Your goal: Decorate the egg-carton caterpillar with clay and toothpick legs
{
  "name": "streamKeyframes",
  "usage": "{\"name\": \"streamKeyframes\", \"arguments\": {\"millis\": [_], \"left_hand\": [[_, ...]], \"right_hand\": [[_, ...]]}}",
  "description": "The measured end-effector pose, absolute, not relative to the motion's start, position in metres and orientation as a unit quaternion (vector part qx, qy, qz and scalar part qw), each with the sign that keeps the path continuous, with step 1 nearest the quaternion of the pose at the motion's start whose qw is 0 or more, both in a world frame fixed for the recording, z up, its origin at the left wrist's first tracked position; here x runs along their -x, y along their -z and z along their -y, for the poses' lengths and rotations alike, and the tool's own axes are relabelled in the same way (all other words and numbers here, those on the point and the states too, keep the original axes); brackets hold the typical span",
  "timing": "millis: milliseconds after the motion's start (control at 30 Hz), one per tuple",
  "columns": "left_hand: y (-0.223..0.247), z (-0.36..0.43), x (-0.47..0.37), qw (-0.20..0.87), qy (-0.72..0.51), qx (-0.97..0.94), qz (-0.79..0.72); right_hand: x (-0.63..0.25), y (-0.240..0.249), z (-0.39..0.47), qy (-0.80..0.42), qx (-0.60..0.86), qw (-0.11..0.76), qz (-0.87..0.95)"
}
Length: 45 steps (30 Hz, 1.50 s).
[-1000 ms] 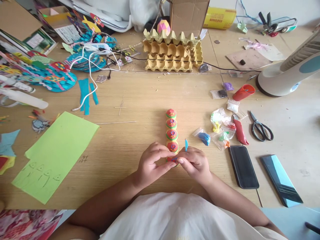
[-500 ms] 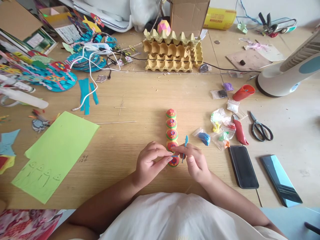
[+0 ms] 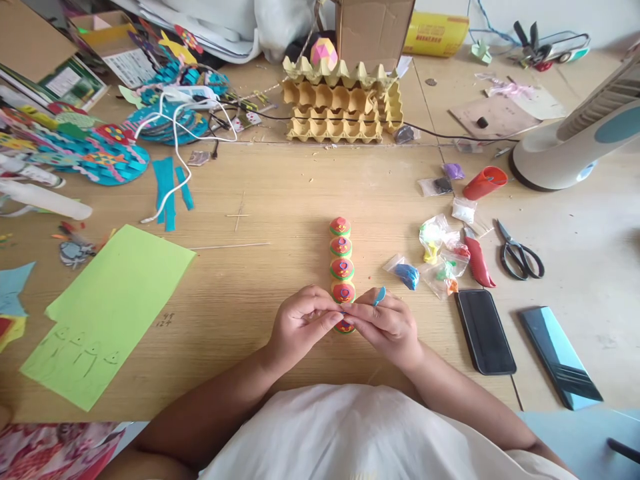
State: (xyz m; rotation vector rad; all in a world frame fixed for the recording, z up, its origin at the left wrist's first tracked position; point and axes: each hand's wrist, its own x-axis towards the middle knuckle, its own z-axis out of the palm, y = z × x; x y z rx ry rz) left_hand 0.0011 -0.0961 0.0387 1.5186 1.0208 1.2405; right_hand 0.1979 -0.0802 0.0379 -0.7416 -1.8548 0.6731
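Note:
My left hand (image 3: 306, 323) pinches a tiny blue bit of clay, mostly covered by the fingertips. Thumb and forefinger of my right hand (image 3: 387, 323) meet it at the same spot, while a light blue plastic clay knife (image 3: 380, 296) is tucked among the right fingers, its blade sticking up. Directly under the fingertips runs a row of several egg-carton cups (image 3: 343, 269), joined end to end, covered in red and green clay with small blue and yellow shapes on top. The nearest cup is partly hidden by my hands.
Bags of coloured clay (image 3: 407, 275), a red-handled knife (image 3: 479, 259), scissors (image 3: 520, 257) and two phones (image 3: 486, 332) lie on the right. Green paper (image 3: 115, 307) and thin sticks (image 3: 230, 246) are on the left. Egg cartons (image 3: 343, 100) stand at the back, a white appliance (image 3: 555, 147) at the right.
My right fingertips have moved left and closed in against the left ones over the blue clay strip. The clay knife has tilted, and less of it shows. The view has shifted slightly.

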Motion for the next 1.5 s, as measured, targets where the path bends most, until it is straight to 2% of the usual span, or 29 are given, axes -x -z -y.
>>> {"name": "streamKeyframes", "arguments": {"millis": [333,533,967,1233,1500], "left_hand": [[-0.034,0.096,0.005,0.445,-0.506,-0.604,-0.425],[-0.037,0.096,0.004,0.436,-0.502,-0.625,-0.410],[-0.049,0.093,-0.002,0.311,-0.493,-0.724,-0.368],[-0.046,0.095,0.002,0.325,-0.508,-0.709,-0.365],[-0.046,0.095,0.002,0.341,-0.509,-0.692,-0.381]], "right_hand": [[-0.202,-0.042,0.082,-0.273,0.342,0.492,0.753],[-0.204,-0.042,0.082,-0.339,0.333,0.496,0.727],[-0.201,-0.041,0.084,-0.361,0.324,0.490,0.724],[-0.202,-0.045,0.083,-0.387,0.331,0.448,0.734],[-0.203,-0.043,0.083,-0.405,0.324,0.460,0.720]]}}
